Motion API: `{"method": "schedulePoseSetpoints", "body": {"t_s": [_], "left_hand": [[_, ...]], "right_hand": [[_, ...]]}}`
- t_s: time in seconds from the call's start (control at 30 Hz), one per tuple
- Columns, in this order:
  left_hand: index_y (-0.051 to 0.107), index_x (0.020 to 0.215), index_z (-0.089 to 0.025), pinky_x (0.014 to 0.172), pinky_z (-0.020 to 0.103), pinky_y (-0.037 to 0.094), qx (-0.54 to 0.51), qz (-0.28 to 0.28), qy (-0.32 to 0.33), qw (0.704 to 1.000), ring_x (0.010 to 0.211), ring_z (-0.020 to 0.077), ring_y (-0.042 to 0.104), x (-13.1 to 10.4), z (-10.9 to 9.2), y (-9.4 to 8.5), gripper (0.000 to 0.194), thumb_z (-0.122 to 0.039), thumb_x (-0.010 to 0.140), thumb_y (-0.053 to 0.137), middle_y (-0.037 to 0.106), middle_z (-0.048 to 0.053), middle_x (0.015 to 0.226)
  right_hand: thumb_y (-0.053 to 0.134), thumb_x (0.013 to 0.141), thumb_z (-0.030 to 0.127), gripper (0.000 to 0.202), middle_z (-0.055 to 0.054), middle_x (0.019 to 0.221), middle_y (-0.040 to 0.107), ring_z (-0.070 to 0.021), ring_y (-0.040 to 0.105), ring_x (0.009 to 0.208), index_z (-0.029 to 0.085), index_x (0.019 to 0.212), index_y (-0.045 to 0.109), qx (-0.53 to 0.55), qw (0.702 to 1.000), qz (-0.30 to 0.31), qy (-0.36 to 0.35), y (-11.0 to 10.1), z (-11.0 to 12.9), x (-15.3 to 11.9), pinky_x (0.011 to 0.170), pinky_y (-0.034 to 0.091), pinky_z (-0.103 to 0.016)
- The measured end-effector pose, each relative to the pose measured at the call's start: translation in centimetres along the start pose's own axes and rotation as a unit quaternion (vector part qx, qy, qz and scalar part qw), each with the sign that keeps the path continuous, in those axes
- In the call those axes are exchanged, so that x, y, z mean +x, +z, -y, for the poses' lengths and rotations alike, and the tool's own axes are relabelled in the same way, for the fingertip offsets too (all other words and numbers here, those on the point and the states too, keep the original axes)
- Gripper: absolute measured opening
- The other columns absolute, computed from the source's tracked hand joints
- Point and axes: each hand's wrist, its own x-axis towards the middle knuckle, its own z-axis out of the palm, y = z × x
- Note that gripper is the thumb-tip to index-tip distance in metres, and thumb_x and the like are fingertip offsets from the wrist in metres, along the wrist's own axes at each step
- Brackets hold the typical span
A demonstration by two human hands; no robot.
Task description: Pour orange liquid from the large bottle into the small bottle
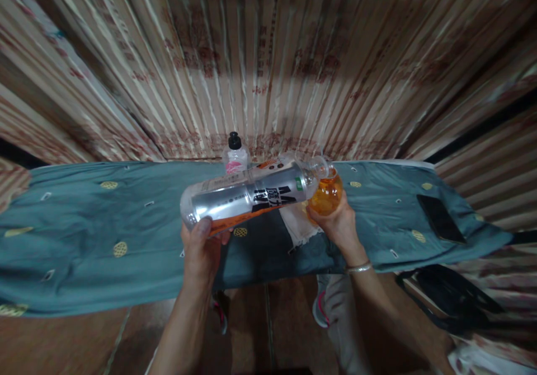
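My left hand [203,246] is closed around the base end of a large clear plastic drink bottle [239,198] with a silver and orange label. The bottle lies tilted close to level, its uncapped mouth pointing right. That mouth is at the top of a rounded clear container of orange liquid [326,195], which my right hand [339,221] grips from below and the right. Whether the two touch, I cannot tell. Behind the bottle stands a smaller clear bottle [235,156] with a black cap and pink label, its lower part hidden. Beneath my hands lies a whitish cloth [298,225].
A teal patterned cloth [92,218] covers the long table. A dark phone-like slab [440,218] lies at its right end. Pleated curtains [260,56] hang close behind the table and at both sides. A black bag [453,296] sits low at the right.
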Motion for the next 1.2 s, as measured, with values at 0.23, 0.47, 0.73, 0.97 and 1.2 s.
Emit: {"method": "schedulePoseSetpoints", "body": {"t_s": [0.23,0.47,0.73,0.97,1.2], "left_hand": [[0.069,0.096,-0.02,0.034,0.02,0.036,0.003,0.002,0.001,1.0,0.046,0.013,0.054,-0.13,-0.13,-0.01,0.055,-0.05,0.054,0.086,0.062,-0.001,0.064],[0.068,0.102,-0.022,0.035,0.021,0.034,0.007,0.003,-0.001,1.0,0.048,0.0137,0.055,-0.15,-0.23,-0.02,0.06,-0.051,0.054,0.086,0.063,-0.001,0.068],[0.069,0.106,-0.021,0.034,0.021,0.034,0.001,-0.003,-0.004,1.0,0.046,0.014,0.055,-0.14,-0.31,0.08,0.067,-0.052,0.05,0.089,0.064,-0.001,0.066],[0.071,0.1,-0.022,0.034,0.021,0.035,-0.003,0.001,0.0,1.0,0.046,0.0141,0.055,-0.16,-0.34,0.18,0.059,-0.051,0.052,0.088,0.064,-0.001,0.064],[0.071,0.1,-0.02,0.034,0.021,0.035,0.0,0.006,0.009,1.0,0.045,0.0138,0.055,-0.19,-0.2,0.11,0.06,-0.053,0.054,0.088,0.063,-0.001,0.062]], "right_hand": [[0.077,0.063,0.052,0.088,-0.016,0.123,0.072,-0.0339,0.072,0.108,0.016,0.138,0.048,0.006,1.0,0.0,0.008,-0.03,0.12,0.0,0.09,0.059,-0.046],[0.077,0.065,0.052,0.087,-0.016,0.123,0.072,-0.0339,0.073,0.106,0.017,0.138,0.047,0.003,1.0,0.001,-0.008,0.04,-0.07,0.05,0.087,0.059,-0.045],[0.078,0.064,0.051,0.088,-0.016,0.124,0.072,-0.0342,0.072,0.108,0.017,0.139,0.046,-0.003,1.0,-0.001,-0.004,0.01,0.03,0.0,0.088,0.059,-0.045],[0.078,0.063,0.051,0.089,-0.016,0.119,0.074,-0.0347,0.074,0.104,0.016,0.139,0.048,0.007,1.0,0.003,0.01,-0.14,0.28,0.02,0.087,0.059,-0.045],[0.078,0.063,0.051,0.089,-0.017,0.123,0.073,-0.0345,0.073,0.107,0.015,0.139,0.049,0.01,1.0,0.0,0.009,-0.11,0.22,0.0,0.09,0.059,-0.045]]}}
